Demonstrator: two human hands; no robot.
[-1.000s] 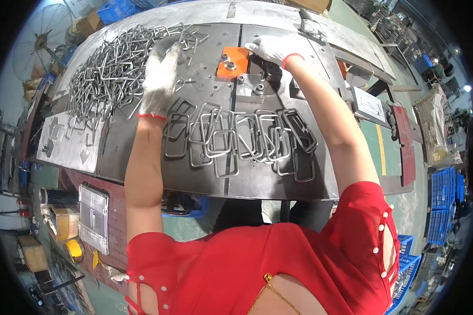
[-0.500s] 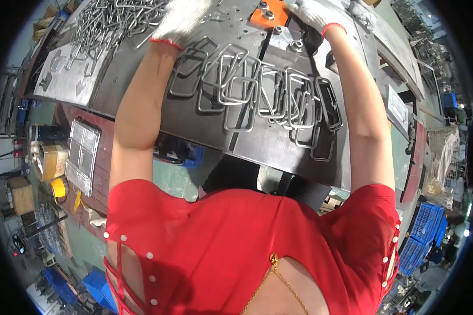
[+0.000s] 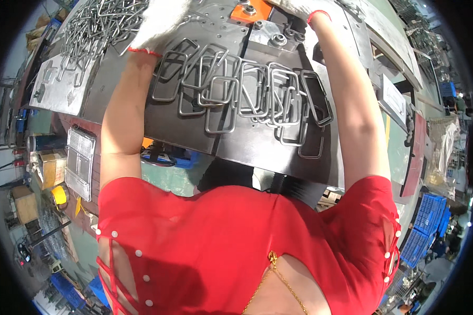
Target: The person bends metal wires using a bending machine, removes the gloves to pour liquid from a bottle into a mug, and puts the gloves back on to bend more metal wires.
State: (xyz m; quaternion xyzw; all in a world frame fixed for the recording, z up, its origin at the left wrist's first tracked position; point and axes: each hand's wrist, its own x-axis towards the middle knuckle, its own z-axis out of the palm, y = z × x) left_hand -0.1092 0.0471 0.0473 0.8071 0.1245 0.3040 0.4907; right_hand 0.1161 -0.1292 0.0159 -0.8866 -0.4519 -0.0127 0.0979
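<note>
At the far side of the tabletop [image 3: 178,126], two gloved hands reach to the upper limit of the view. The left hand [image 3: 163,21], in a white knitted glove with a red cuff, lies just right of a heap of bent metal rods [image 3: 102,26]. Its fingers extend beyond the view; how far they are spread, and whether they hold a rod, cannot be told. The right hand [image 3: 295,6], gloved alike, lies farther right, beside an orange block [image 3: 249,11] that carries bolts. Its fingers are partly cut off at the far limit; their opening cannot be told, nor whether they touch the block or grip a part. On the near side of the orange block stands a grey steel block [image 3: 268,42] with a bolt on top. Nearer still, between the two forearms, rectangular metal frames [image 3: 220,90] lie flat in an overlapping row running from left to right. At the left end of the tabletop, near the rod heap, is a pale metal plate [image 3: 60,86].
</note>
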